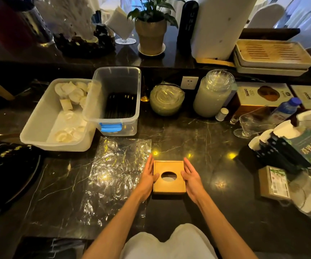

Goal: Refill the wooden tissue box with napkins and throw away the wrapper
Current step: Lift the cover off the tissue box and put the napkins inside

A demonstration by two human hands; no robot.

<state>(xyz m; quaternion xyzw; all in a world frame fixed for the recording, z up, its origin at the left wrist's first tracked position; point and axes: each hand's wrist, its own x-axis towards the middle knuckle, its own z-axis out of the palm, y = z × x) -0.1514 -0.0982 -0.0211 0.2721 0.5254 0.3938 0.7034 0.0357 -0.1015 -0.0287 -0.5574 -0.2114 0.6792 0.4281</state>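
Pressing one box point(169, 186) between two flat hands, left hand point(148, 176) and right hand point(191, 177), fingers straight, not clenched. Just left, one wrapper point(113, 174), spread flat.

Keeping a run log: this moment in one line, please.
box lid on | left hand flat on its left side | right hand flat on its right side | wrapper left of box, not binned

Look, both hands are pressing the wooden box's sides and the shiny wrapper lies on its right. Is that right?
Not quite: the head view shows the shiny wrapper lying left of the wooden box, not right. The left hand and right hand do press its sides.
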